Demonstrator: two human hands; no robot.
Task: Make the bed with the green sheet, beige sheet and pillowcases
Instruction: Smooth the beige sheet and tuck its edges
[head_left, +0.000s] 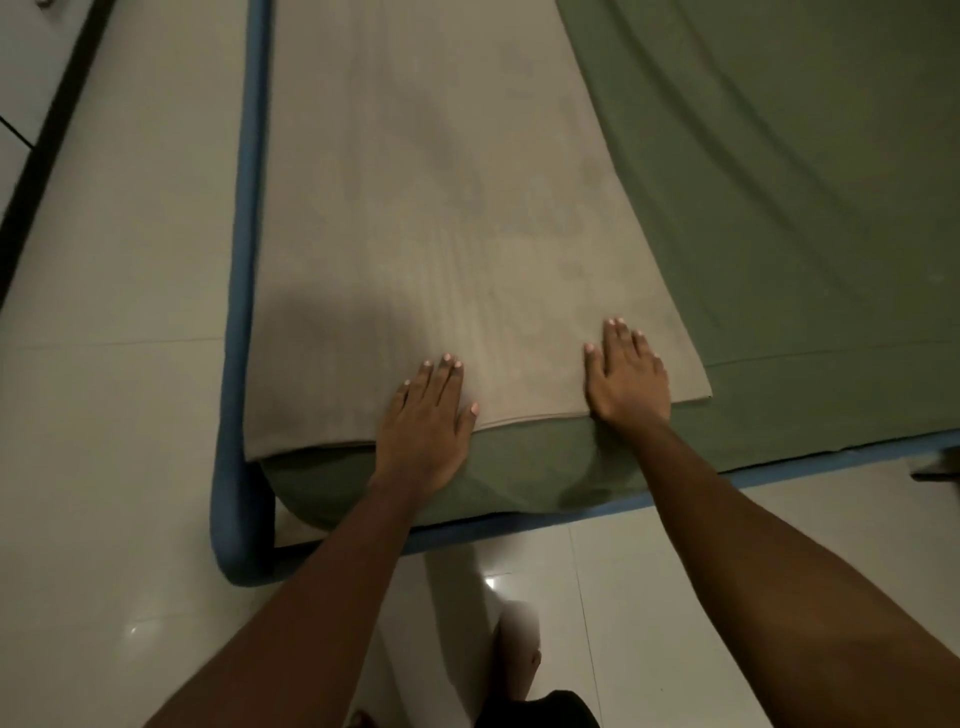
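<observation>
Standing on the floor (130, 270) at the near corner of the bed, I see the green sheet (779, 182) sagging rumpled just inside the blue edge (243, 270); I judge that corner wants tucking later. Just beyond it, my left hand (423, 415) lies flat across the near hem of the beige sheet (415, 208), and my right hand (626, 374) lies flat near that hem's right corner. Neither grip is closed: the fingers are straight and press down, holding nothing. The beige sheet lies as a long strip, apparently folded, along the left side of the bed on top of the green sheet, which covers the rest. To smooth it well, I would slide both palms away together with even pressure, driving creases toward the far end without dragging the hem askew. No pillowcases are in view.
</observation>
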